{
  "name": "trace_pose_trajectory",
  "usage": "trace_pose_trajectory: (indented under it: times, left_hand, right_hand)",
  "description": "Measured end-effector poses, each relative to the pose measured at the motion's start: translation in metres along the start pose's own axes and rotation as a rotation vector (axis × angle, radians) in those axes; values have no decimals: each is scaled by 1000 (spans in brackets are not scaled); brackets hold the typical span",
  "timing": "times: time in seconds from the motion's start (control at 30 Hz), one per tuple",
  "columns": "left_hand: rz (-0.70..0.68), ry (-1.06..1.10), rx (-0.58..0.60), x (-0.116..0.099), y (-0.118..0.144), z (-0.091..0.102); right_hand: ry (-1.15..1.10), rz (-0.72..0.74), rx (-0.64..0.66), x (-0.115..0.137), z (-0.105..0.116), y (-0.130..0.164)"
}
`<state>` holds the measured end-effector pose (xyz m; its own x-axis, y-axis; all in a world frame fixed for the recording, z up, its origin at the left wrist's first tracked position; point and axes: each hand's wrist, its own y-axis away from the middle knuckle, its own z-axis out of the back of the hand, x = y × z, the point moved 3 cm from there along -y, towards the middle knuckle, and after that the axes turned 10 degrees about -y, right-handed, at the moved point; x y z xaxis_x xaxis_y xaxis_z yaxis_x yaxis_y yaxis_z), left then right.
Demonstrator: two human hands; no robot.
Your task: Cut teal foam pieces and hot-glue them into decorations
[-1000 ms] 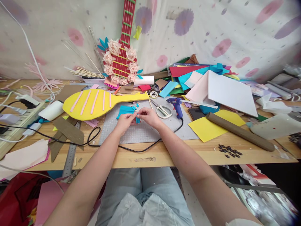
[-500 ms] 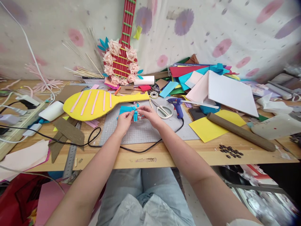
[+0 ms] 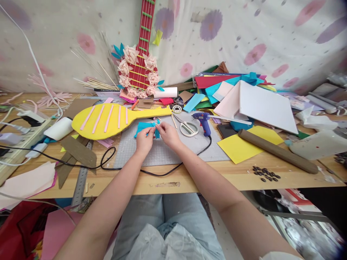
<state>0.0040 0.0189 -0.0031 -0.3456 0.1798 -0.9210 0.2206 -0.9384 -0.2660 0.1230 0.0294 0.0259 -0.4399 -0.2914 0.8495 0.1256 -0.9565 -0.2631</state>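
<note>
Over the grey cutting mat (image 3: 162, 155), both hands pinch at one small blue craft piece (image 3: 142, 127) of paper or foam. My left hand (image 3: 145, 139) grips its near side, fingers closed. Close beside it, my right hand (image 3: 168, 133) pinches the piece's right end, and the fingertips nearly meet. Further blue strips lie about the fingers, partly hidden. A yellow lute-shaped cutout (image 3: 104, 121) with pink strips lies behind and left of my hands. White-handled scissors (image 3: 189, 129) and a blue glue gun (image 3: 203, 122) rest to the right of my right hand.
A red guitar model (image 3: 139, 72) with pale pink flowers leans on the wall. Coloured sheets (image 3: 222, 86) pile up at the back right. A black cable (image 3: 162, 175) crosses the mat's front. Dark beads (image 3: 267, 174), a brown roll (image 3: 276, 151) and a metal ruler (image 3: 81, 180) lie around.
My right hand has drawn slightly left and closer to my left hand, its fingers tighter on the blue piece. My left hand has hardly moved.
</note>
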Motion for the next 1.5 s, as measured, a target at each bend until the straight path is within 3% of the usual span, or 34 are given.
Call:
trace_pose_trajectory:
  times: [0.3,0.57,0.77,0.93,1.17,1.5]
  left_hand:
    - [-20,-59,0,0,-1,2]
    - [-224,-374,-57,-1,-2,6]
    - [-256,-450,-39,-7,1,6]
    - [-217,-383,-55,-9,1,6]
    - [-10,-62,-7,-1,0,2]
    - [-47,-127,-34,-4,1,5]
  right_hand:
    - [61,-29,90,1,0,-3]
    - [35,38,69,4,2,-2]
    - [15,16,98,3,0,-5]
    - [10,19,80,1,-1,-6]
    - [-3,58,78,1,0,-4]
    - [107,246,158,3,6,0]
